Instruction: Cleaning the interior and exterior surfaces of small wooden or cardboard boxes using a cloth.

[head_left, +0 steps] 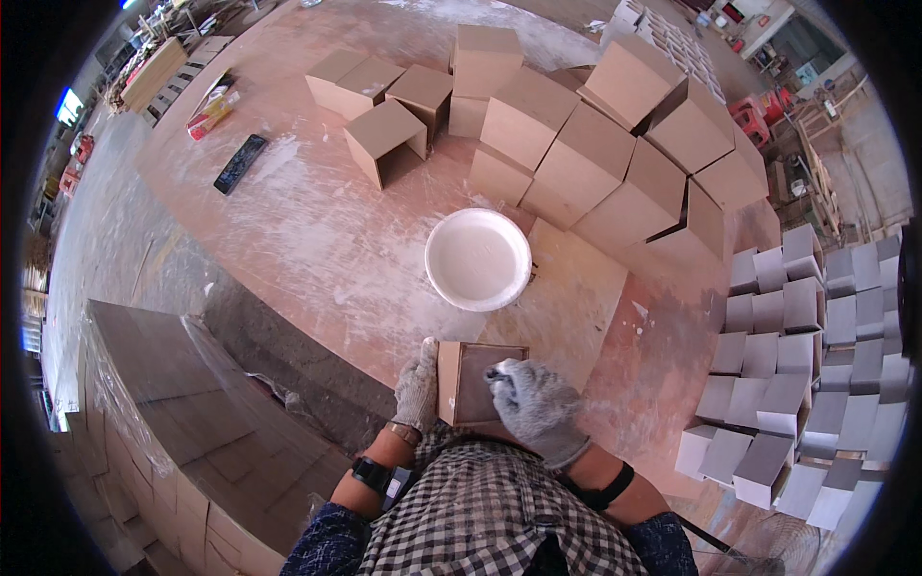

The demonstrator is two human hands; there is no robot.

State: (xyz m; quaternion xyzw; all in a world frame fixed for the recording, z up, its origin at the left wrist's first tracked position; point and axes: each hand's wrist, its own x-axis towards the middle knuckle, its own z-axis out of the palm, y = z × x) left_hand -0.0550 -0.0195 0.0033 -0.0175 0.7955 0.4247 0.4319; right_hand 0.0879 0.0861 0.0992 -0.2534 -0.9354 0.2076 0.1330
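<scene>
A small open brown box (475, 376) stands on its side at the near edge of the reddish worktable (317, 240), its opening facing me. My left hand (418, 389), in a grey knit glove, grips the box's left wall. My right hand (535, 405), also gloved, rests on the box's right side with its fingertips pressed inside the opening; whether they pinch anything is hidden. Just beyond the box sits a round white bowl (478, 259) of white paste.
Several finished brown boxes (586, 144) are piled at the table's far side. A dark flat handset (240, 163) and a yellow packet (211, 112) lie far left. Grey boxes (797, 374) are stacked on the floor at right. Stacked boards (182, 422) stand at left.
</scene>
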